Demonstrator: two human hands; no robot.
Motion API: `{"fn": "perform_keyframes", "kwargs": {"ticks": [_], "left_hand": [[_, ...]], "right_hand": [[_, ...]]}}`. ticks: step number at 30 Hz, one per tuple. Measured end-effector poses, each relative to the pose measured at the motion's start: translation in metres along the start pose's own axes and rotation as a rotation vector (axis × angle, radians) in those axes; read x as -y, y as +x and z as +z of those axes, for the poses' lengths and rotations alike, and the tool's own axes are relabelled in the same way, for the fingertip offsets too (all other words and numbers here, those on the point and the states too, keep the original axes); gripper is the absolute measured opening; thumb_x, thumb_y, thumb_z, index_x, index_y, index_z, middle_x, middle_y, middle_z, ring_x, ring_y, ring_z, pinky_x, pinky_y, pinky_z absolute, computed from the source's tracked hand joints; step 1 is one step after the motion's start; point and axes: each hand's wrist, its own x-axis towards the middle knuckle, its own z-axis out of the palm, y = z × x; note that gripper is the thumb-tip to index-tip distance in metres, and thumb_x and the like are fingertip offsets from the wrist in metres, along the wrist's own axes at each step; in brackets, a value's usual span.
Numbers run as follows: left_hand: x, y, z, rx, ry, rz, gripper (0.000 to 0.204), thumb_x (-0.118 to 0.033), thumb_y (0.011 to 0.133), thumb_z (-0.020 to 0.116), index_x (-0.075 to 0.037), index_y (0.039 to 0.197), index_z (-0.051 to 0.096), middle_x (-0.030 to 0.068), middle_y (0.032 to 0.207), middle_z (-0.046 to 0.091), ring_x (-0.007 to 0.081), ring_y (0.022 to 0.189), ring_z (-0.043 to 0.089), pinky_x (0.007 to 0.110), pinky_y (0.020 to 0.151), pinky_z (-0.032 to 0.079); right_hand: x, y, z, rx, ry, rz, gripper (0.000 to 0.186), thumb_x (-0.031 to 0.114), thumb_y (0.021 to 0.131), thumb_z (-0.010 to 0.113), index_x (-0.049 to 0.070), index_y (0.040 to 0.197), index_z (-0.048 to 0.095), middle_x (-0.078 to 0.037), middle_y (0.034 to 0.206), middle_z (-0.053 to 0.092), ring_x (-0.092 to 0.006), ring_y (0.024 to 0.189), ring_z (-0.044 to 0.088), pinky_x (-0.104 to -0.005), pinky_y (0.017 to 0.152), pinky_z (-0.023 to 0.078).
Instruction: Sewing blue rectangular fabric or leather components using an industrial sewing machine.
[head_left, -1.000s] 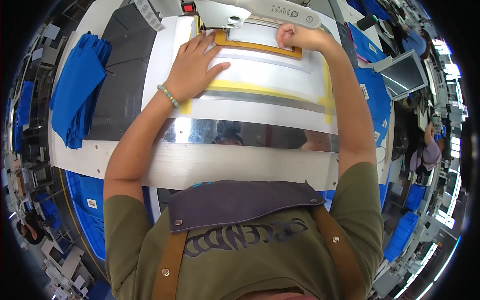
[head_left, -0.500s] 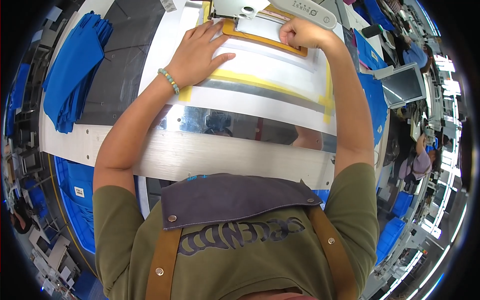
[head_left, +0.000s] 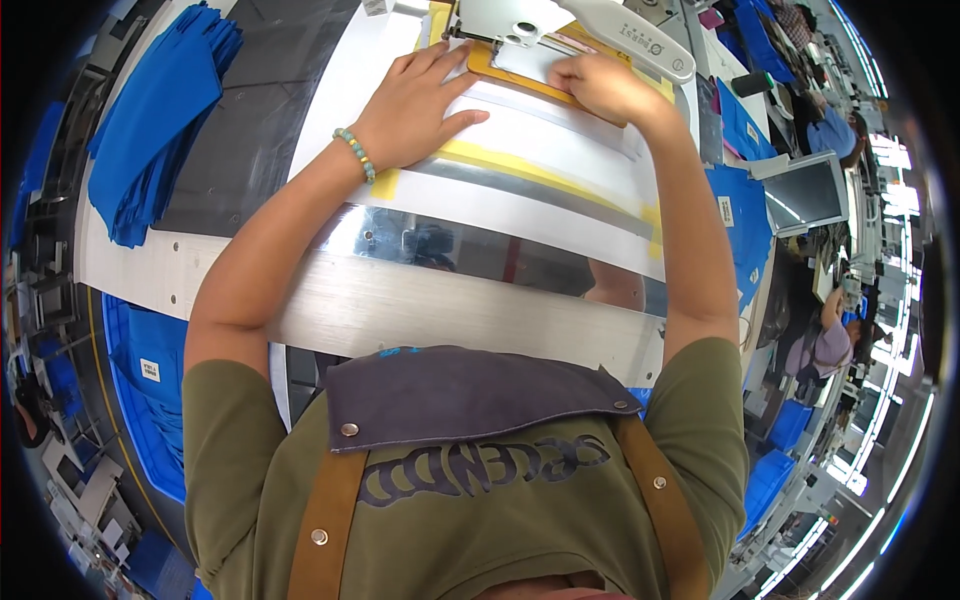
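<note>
My left hand lies flat with its fingers spread on a white sheet edged with yellow tape. Its fingertips reach the left end of an orange-yellow frame. My right hand is closed, fingers curled down onto a white piece inside the frame. Whatever those fingers pinch, if anything, is hidden beneath them. Just beyond both hands stands the white head of a sewing machine, its needle area above the frame's left part. A beaded bracelet circles my left wrist.
Blue fabric pieces are stacked at the left, with more blue fabric on the right. A screen stands beyond my right arm. A blue bin sits below the table's left edge. Other people work at the far right.
My right hand has slid leftward along the frame, over the white piece. My left hand stays spread by the frame's left end. The whole view has shifted slightly.
</note>
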Motion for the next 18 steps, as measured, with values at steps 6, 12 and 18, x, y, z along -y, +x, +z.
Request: {"fn": "perform_keyframes", "kwargs": {"ticks": [6,12,18], "left_hand": [[0.003,-0.001,0.001,-0.039,-0.176,0.006,0.055,-0.047,0.102,0.063,-0.001,0.134,0.067,0.0221,0.156,0.051,0.0386,0.15,0.041,0.05,0.121,0.033],[0.023,0.0,-0.023,-0.253,-0.069,-0.033,0.056,-0.043,0.096,0.07,0.002,0.13,0.067,0.0206,0.155,0.053,0.0386,0.144,0.047,0.048,0.115,0.041],[0.12,-0.065,-0.11,0.004,0.599,-0.388,0.028,-0.01,0.077,0.074,-0.006,0.104,0.069,0.0114,0.115,0.065,0.0303,0.115,0.06,0.041,0.088,0.051]], "right_hand": [[-0.001,-0.023,0.005,-0.147,-0.204,-0.144,0.012,0.011,0.089,0.06,-0.001,0.085,0.064,-0.025,0.082,0.065,-0.0452,0.082,0.065,-0.0516,0.076,0.051],[0.011,-0.066,0.015,-0.58,0.135,-0.126,0.014,-0.003,0.094,0.056,-0.003,0.098,0.07,-0.016,0.099,0.071,-0.029,0.092,0.07,-0.0379,0.084,0.054],[-0.004,-0.071,0.032,-0.69,0.253,-0.161,0.017,-0.005,0.094,0.056,-0.003,0.099,0.072,-0.013,0.107,0.074,-0.0246,0.103,0.07,-0.0332,0.096,0.051]]}}
